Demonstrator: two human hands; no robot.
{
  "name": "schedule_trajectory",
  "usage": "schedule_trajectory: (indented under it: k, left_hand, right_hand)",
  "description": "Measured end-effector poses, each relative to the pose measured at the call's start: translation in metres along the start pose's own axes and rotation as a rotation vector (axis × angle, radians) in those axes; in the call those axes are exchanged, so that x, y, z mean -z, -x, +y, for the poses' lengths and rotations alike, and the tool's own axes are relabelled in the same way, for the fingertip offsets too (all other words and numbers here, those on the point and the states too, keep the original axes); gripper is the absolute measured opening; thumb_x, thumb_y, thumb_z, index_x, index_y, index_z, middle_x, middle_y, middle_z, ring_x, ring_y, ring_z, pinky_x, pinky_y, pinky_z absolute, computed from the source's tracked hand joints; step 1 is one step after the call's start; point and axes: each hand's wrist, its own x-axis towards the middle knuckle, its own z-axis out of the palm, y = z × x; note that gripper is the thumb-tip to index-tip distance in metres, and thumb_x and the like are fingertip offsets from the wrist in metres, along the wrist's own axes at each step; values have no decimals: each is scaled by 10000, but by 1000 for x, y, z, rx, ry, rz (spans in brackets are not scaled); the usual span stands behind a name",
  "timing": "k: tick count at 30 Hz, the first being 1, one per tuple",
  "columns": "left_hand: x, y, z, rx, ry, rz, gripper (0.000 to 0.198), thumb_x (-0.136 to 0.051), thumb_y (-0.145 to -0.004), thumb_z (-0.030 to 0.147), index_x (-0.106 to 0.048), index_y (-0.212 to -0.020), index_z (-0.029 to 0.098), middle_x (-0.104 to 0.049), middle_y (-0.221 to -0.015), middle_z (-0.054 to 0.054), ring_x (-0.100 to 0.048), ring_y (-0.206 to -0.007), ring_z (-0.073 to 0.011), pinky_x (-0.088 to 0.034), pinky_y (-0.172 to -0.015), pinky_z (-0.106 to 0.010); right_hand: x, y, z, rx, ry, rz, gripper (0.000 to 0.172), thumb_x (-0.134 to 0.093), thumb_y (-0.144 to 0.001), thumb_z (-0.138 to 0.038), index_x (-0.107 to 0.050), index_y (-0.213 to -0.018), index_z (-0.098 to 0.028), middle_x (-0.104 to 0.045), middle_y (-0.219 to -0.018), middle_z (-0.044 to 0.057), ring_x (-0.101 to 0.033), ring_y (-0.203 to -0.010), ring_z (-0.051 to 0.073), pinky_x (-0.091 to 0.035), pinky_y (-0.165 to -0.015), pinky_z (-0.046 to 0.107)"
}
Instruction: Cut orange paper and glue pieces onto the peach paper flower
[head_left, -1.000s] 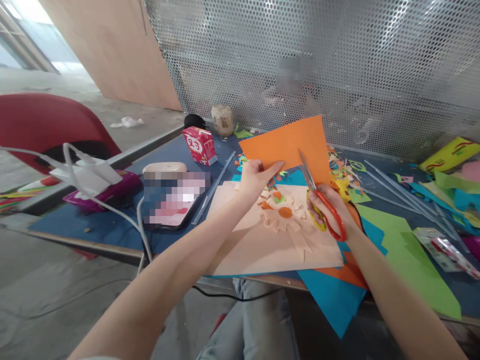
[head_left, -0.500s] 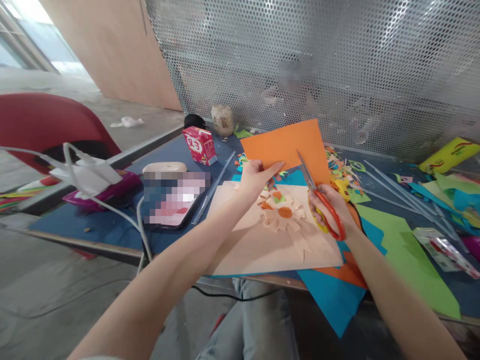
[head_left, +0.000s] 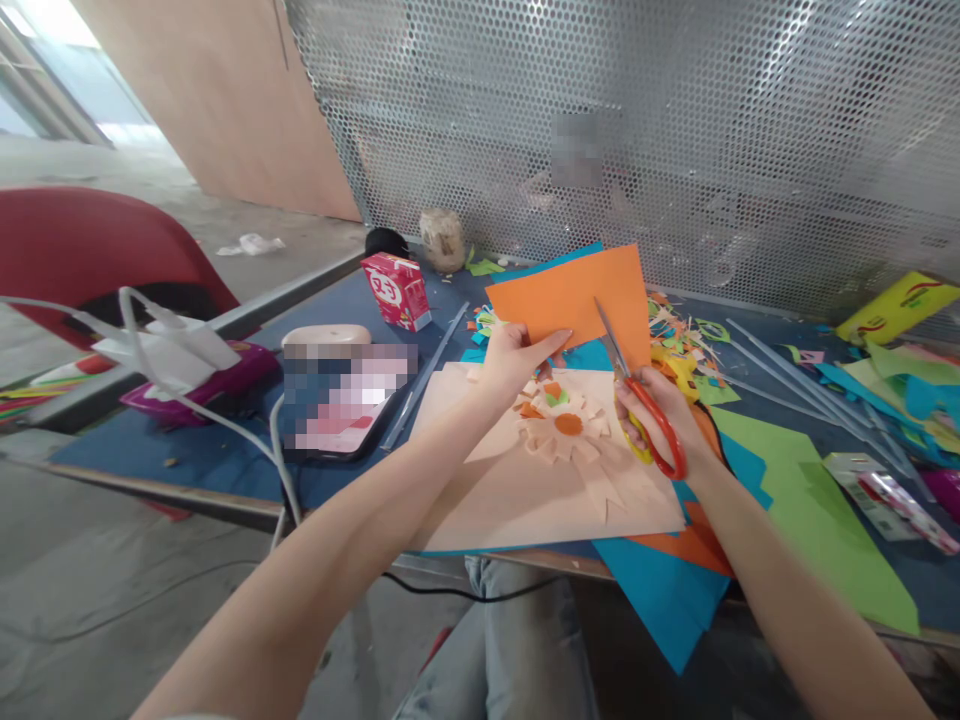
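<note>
Two hands (head_left: 517, 360) (head_left: 664, 415), one scissors (head_left: 637, 400), one orange sheet (head_left: 574, 295), one red carton (head_left: 396, 290).

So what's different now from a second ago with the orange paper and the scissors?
The orange paper has dropped a little lower in the left hand, and a blue sheet's edge now peeks out behind its top. The scissors in the right hand have edged slightly left along the paper's right side. Both hands keep their hold; the paper flower stays put.
</note>
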Motion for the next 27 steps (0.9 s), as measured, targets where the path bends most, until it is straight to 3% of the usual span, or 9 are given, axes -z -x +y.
schedule_trajectory:
  k: [14, 27]
  left_hand:
    - [-5, 5, 5, 102, 29, -70, 178, -675, -648, 234, -548, -651, 110, -547, -431, 21, -416, -315, -40, -293, -318, -176]
    - [-3, 5, 2, 165, -101, -122, 226, -664, -683, 270, -539, -565, 122, -544, -421, 25, -394, -292, -25, -290, -316, -163]
  right_hand:
    - [1, -1, 2, 9, -1, 11, 331, -620, -696, -434, -370, -742, -222, -498, -544, -77, -414, -335, 53, -323, -287, 170]
    - [0, -3, 5, 29, -51, 18, 303, -608, -708, -408, -368, -734, -225, -507, -547, -77, -422, -327, 55, -306, -279, 168]
